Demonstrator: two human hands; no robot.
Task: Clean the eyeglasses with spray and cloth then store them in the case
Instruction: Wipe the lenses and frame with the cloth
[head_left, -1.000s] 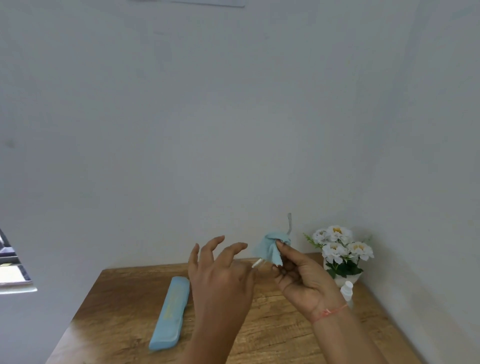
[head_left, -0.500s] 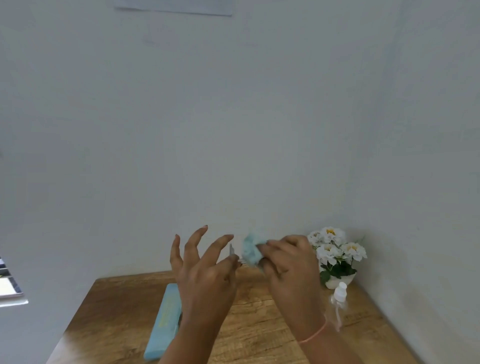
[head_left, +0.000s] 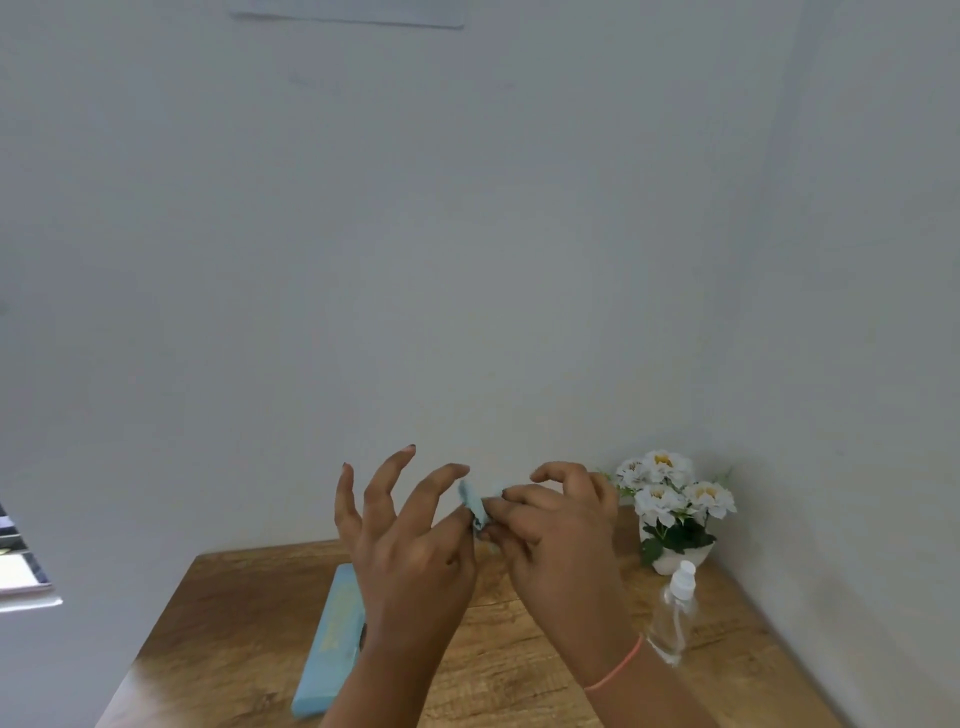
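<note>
— what is lying at the left?
— one pale blue case (head_left: 332, 639) is lying flat on the wooden table (head_left: 234, 623), partly behind your left wrist.
— and my hands?
— your left hand (head_left: 405, 551) is holding three fingers spread upward. its forefinger is touching the cloth (head_left: 475, 501), though i cannot tell whether it is pinching. the one cloth, pale blue and bunched, is sitting between both hands, above the table. your right hand (head_left: 561, 540) is curling its fingers and pinching it.
— further right?
— one clear spray bottle (head_left: 672, 613) with a white top is standing near one pot of white flowers (head_left: 670, 499).
</note>
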